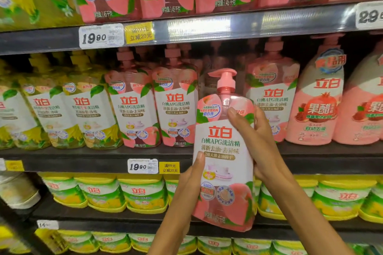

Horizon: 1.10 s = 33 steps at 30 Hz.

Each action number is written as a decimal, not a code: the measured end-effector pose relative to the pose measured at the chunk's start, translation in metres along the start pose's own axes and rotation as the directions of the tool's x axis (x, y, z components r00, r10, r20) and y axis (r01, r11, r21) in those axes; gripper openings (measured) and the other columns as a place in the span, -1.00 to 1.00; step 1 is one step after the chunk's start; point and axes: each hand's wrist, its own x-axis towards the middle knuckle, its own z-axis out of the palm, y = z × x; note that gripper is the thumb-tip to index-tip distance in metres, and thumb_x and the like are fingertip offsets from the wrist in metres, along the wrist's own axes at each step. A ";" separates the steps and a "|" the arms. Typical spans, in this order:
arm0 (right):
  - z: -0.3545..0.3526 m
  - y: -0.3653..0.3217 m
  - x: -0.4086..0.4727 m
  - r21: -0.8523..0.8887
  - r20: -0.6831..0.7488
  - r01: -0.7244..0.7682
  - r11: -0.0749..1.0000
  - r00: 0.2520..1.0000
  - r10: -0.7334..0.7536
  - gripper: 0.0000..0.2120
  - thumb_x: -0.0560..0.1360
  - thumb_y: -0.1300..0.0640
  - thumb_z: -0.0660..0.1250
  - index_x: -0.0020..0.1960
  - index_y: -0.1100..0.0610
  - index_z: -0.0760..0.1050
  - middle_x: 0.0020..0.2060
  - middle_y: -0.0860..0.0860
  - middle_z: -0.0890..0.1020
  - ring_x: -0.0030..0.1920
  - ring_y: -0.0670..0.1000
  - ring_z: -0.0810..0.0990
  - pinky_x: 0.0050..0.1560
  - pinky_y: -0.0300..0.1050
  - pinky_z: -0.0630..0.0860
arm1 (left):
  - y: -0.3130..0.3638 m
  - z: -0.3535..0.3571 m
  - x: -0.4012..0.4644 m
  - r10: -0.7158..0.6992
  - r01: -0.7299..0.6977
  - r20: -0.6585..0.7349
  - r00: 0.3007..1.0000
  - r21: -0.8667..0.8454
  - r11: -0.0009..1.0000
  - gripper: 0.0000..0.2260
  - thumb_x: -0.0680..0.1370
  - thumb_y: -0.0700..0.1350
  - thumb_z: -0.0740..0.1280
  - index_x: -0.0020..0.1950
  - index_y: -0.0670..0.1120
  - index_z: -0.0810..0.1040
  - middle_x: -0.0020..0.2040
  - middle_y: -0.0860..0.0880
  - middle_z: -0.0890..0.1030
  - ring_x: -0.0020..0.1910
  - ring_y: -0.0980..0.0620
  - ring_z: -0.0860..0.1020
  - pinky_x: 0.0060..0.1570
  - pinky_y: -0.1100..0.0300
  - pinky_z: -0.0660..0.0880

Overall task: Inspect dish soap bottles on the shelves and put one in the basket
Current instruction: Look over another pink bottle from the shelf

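Pink soap bottle (224,157), one, gripped by both hands: left hand (187,180), right hand (257,136).

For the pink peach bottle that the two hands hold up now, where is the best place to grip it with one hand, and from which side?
Probably the middle of the peach bottle, from its right edge, where the right hand already wraps behind with the thumb in front. The body is wide and flat, so fingers and thumb can pinch its front and back. The pump looks too slim to carry it. The left hand steadies the other edge.
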 end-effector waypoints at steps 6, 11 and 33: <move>-0.008 -0.014 0.001 -0.052 -0.004 0.010 0.999 1.000 -0.010 -0.08 0.24 -0.36 0.47 0.50 -0.14 0.21 0.38 -0.02 0.48 0.26 -0.01 0.57 0.31 0.14 0.47 | -0.005 0.006 0.009 0.030 -0.043 -0.089 0.996 -0.140 0.989 -0.44 0.16 0.43 0.27 -0.03 0.13 0.70 -0.04 -0.03 0.72 -0.05 -0.01 0.69 -0.16 0.15 0.62; -0.014 -0.019 0.003 0.117 0.204 -0.021 0.993 0.979 -0.003 -0.20 0.20 -0.37 0.49 0.36 -0.07 0.49 0.30 -0.01 0.57 0.31 0.00 0.53 0.33 0.06 0.45 | -0.002 0.004 0.017 0.046 -0.054 -0.032 0.998 -0.319 0.946 -0.51 0.21 0.33 0.30 -0.03 0.09 0.71 0.00 -0.05 0.71 -0.03 -0.03 0.69 -0.14 0.11 0.61; -0.004 -0.024 -0.004 -0.180 0.096 0.183 0.966 0.981 -0.168 -0.10 0.15 -0.37 0.45 0.43 -0.26 0.26 0.36 -0.11 0.46 0.22 -0.17 0.57 0.25 -0.09 0.52 | -0.014 0.011 -0.002 0.127 -0.125 -0.028 0.992 0.073 0.990 -0.38 0.02 0.30 0.50 0.03 0.36 0.37 -0.05 0.03 0.66 -0.11 0.00 0.67 -0.15 0.14 0.62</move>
